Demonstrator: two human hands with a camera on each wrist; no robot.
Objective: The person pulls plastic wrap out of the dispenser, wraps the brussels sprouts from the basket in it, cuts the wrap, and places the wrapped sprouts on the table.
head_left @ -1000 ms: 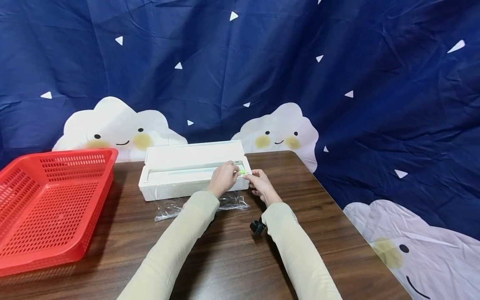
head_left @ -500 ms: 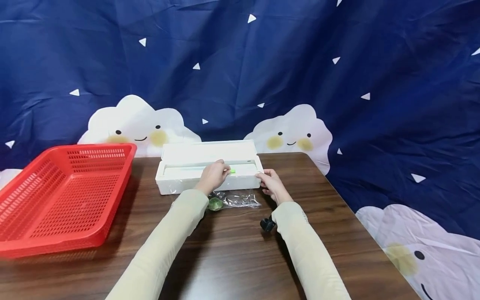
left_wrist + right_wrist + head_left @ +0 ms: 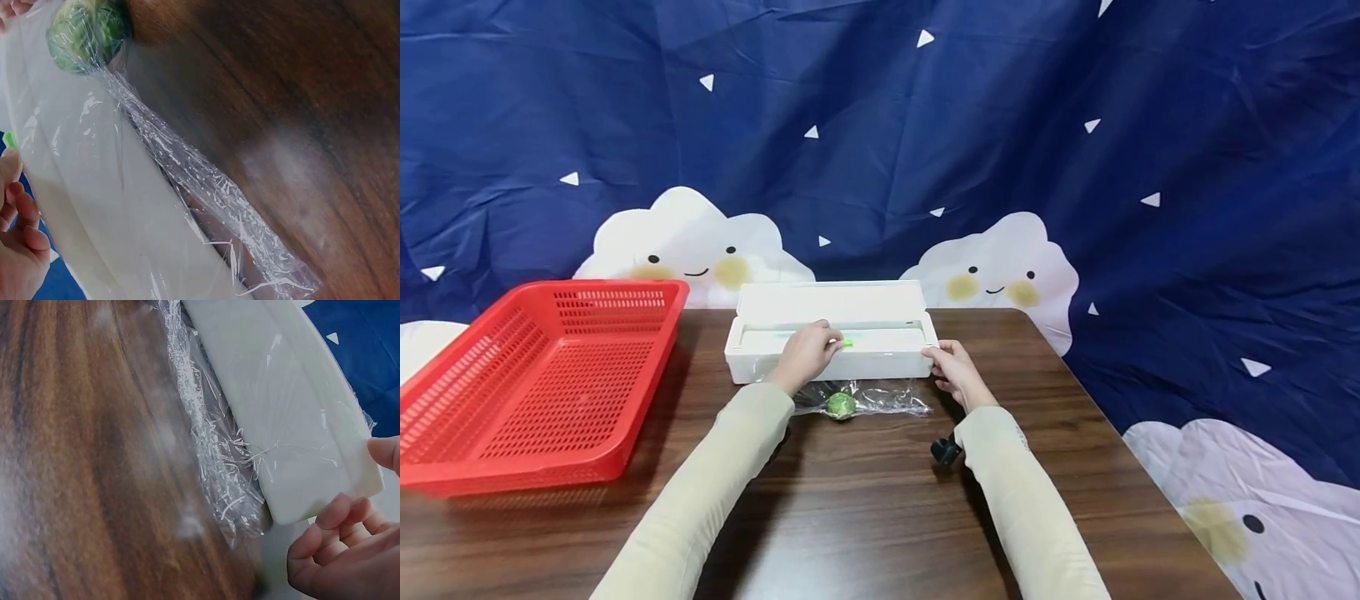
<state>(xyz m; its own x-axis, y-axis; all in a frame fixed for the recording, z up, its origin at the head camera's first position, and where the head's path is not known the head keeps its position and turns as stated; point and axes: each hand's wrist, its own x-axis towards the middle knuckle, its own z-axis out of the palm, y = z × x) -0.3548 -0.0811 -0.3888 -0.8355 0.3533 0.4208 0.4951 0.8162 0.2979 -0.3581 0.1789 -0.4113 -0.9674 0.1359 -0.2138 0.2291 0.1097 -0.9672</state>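
Observation:
A white cling film box point(image 3: 880, 365) stands with its lid raised at the back of the table. My left hand point(image 3: 807, 354) pinches a small bright green slide cutter point(image 3: 847, 342) on the box's front top edge. With thumb and fingers, my right hand point(image 3: 957, 373) grips the box's right end. Clear cling film point(image 3: 887, 400) hangs down the box's front and lies bunched on the table. In it, before the box, sits a round green vegetable like a small cabbage point(image 3: 84, 37), with film over it in the left wrist view.
On the left stands a red perforated plastic basket point(image 3: 613, 457). The brown wooden table point(image 3: 865, 517) ends at a slanting right edge. A blue cloth point(image 3: 865, 125) with white clouds hangs behind it.
My left hand has slid the green slide cutter leftward along the box, away from its right end. The right hand keeps hold there. The green vegetable has come into sight; the head view has shifted.

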